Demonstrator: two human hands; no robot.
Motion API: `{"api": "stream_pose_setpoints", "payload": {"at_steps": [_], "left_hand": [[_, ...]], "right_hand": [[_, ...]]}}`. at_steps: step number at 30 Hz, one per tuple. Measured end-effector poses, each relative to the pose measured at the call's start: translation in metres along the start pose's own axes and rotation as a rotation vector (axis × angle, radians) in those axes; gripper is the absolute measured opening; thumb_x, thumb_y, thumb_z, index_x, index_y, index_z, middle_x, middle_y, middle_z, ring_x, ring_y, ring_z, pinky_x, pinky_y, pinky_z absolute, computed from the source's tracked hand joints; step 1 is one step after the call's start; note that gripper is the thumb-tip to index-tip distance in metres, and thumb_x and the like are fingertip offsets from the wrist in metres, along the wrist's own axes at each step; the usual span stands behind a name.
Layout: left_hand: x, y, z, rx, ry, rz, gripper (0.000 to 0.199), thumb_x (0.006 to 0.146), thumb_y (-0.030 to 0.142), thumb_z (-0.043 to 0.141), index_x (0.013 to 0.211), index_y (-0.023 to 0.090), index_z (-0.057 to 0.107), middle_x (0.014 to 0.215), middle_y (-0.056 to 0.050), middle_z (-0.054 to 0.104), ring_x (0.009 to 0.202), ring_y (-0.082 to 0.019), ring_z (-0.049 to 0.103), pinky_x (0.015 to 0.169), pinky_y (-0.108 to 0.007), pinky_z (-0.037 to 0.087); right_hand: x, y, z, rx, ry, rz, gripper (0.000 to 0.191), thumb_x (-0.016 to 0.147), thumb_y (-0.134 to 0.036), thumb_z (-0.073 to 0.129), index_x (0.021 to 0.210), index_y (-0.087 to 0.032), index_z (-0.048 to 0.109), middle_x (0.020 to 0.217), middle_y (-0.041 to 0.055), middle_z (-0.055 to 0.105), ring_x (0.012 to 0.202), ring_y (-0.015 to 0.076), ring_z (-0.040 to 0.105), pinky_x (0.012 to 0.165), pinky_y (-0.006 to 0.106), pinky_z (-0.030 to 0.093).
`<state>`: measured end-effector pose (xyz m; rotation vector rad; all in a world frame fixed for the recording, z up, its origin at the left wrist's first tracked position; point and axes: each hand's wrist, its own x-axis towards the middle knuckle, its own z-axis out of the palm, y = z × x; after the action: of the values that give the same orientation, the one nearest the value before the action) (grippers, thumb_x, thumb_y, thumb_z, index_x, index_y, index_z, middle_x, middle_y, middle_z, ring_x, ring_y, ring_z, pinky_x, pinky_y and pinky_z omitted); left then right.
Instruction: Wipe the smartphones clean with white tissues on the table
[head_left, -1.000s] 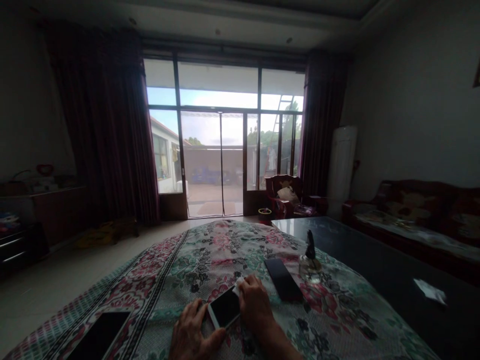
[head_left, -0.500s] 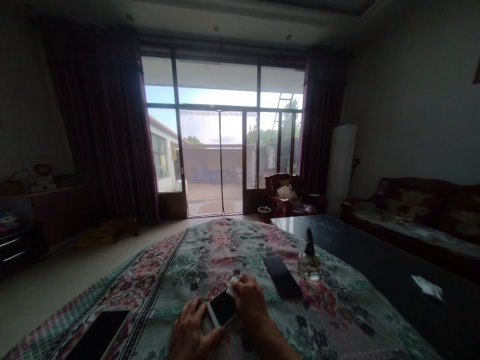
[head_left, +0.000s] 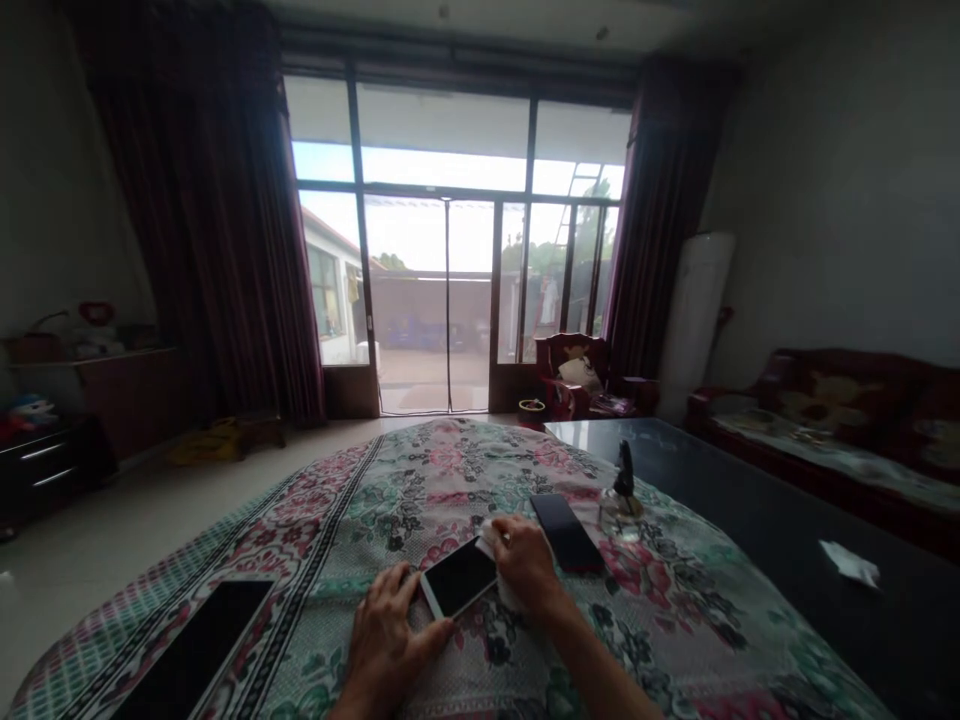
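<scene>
A white-edged smartphone (head_left: 459, 578) with a dark screen lies on the flowered cloth (head_left: 450, 690) in front of me. My left hand (head_left: 390, 630) grips its left end, thumb at the lower corner and fingers along the upper side. In my right hand (head_left: 529, 565) is a crumpled white tissue (head_left: 489, 537), pinched between closed fingers and pressed at the phone's right end. Just beyond that hand lies a second dark phone (head_left: 568, 534). A clear spray bottle (head_left: 621, 510) with a black nozzle stands to its right.
At the near left a larger dark tablet-like slab (head_left: 199, 650) rests on the cloth. A dark glossy tabletop (head_left: 720, 520) on the right carries a piece of white paper (head_left: 850, 564). Beyond are an armchair (head_left: 574, 370), a sofa (head_left: 825, 400) and glass doors (head_left: 435, 300).
My right hand with the tissue has shifted right to the phone's far end, baring more of the screen. The left hand keeps its hold. The whole view has tilted slightly down.
</scene>
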<state>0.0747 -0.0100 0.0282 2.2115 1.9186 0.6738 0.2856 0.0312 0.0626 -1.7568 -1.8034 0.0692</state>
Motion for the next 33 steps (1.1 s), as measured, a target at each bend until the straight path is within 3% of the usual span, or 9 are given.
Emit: {"api": "stream_pose_setpoints", "payload": {"at_steps": [3, 6, 11, 14, 18, 23, 26, 33], "left_hand": [[0.0, 0.0, 0.001, -0.003, 0.007, -0.01, 0.064, 0.07, 0.051, 0.059, 0.125, 0.018, 0.06, 0.139, -0.011, 0.052, 0.132, -0.029, 0.041, 0.109, -0.04, 0.032], [-0.001, 0.0, 0.001, -0.019, 0.016, -0.009, 0.064, 0.07, 0.051, 0.059, 0.124, 0.017, 0.06, 0.139, -0.011, 0.052, 0.132, -0.03, 0.041, 0.109, -0.04, 0.033], [0.001, -0.001, 0.003, -0.029, 0.005, -0.007, 0.063, 0.069, 0.05, 0.06, 0.123, 0.018, 0.061, 0.138, -0.011, 0.052, 0.131, -0.03, 0.041, 0.109, -0.041, 0.032], [0.001, -0.001, 0.003, -0.027, 0.004, -0.012, 0.062, 0.07, 0.05, 0.06, 0.123, 0.019, 0.06, 0.139, -0.01, 0.052, 0.132, -0.03, 0.041, 0.109, -0.041, 0.032], [0.0, 0.002, 0.0, -0.027, -0.005, -0.025, 0.063, 0.069, 0.047, 0.061, 0.124, 0.017, 0.06, 0.14, -0.012, 0.051, 0.133, -0.03, 0.039, 0.109, -0.042, 0.032], [0.001, 0.005, -0.004, -0.02, -0.032, -0.041, 0.063, 0.07, 0.048, 0.061, 0.125, 0.018, 0.059, 0.141, -0.01, 0.05, 0.135, -0.03, 0.038, 0.109, -0.041, 0.032], [0.001, 0.004, -0.003, -0.018, -0.042, -0.043, 0.064, 0.069, 0.048, 0.061, 0.126, 0.018, 0.059, 0.142, -0.01, 0.049, 0.135, -0.03, 0.038, 0.109, -0.041, 0.032], [-0.001, 0.007, -0.006, -0.009, -0.04, -0.05, 0.065, 0.069, 0.048, 0.06, 0.127, 0.018, 0.058, 0.142, -0.01, 0.049, 0.135, -0.03, 0.037, 0.11, -0.04, 0.03]], "right_hand": [[-0.001, -0.001, 0.003, 0.019, 0.008, 0.005, 0.026, 0.085, -0.013, 0.048, 0.098, -0.02, 0.069, 0.091, 0.0055, 0.067, 0.083, 0.0155, 0.061, 0.075, 0.021, 0.039], [-0.006, -0.007, 0.005, 0.023, 0.053, -0.067, 0.027, 0.088, -0.014, 0.044, 0.1, -0.021, 0.068, 0.096, 0.006, 0.067, 0.091, 0.0163, 0.059, 0.079, 0.021, 0.037], [-0.012, -0.018, 0.002, 0.011, -0.083, -0.183, 0.025, 0.087, -0.016, 0.047, 0.09, -0.024, 0.07, 0.089, 0.0038, 0.067, 0.088, 0.0175, 0.058, 0.08, 0.024, 0.037], [-0.009, -0.013, 0.005, 0.075, -0.117, -0.158, 0.029, 0.087, -0.013, 0.044, 0.094, -0.023, 0.07, 0.091, 0.004, 0.066, 0.086, 0.0152, 0.059, 0.078, 0.021, 0.038], [-0.005, -0.004, 0.012, 0.09, -0.07, -0.078, 0.025, 0.079, -0.01, 0.052, 0.097, -0.017, 0.068, 0.096, 0.0069, 0.065, 0.085, 0.0151, 0.06, 0.076, 0.02, 0.039], [-0.005, -0.005, 0.008, 0.055, -0.121, -0.072, 0.017, 0.078, -0.015, 0.054, 0.083, -0.017, 0.07, 0.088, 0.0066, 0.066, 0.082, 0.0153, 0.06, 0.076, 0.02, 0.039], [-0.007, -0.006, 0.004, 0.059, -0.136, -0.09, 0.015, 0.075, -0.018, 0.059, 0.085, -0.018, 0.07, 0.09, 0.0063, 0.066, 0.085, 0.0164, 0.061, 0.076, 0.021, 0.04], [-0.005, -0.009, 0.006, 0.146, -0.003, -0.068, 0.017, 0.081, -0.014, 0.051, 0.078, -0.017, 0.067, 0.087, 0.0067, 0.066, 0.079, 0.0147, 0.061, 0.073, 0.021, 0.039]]}}
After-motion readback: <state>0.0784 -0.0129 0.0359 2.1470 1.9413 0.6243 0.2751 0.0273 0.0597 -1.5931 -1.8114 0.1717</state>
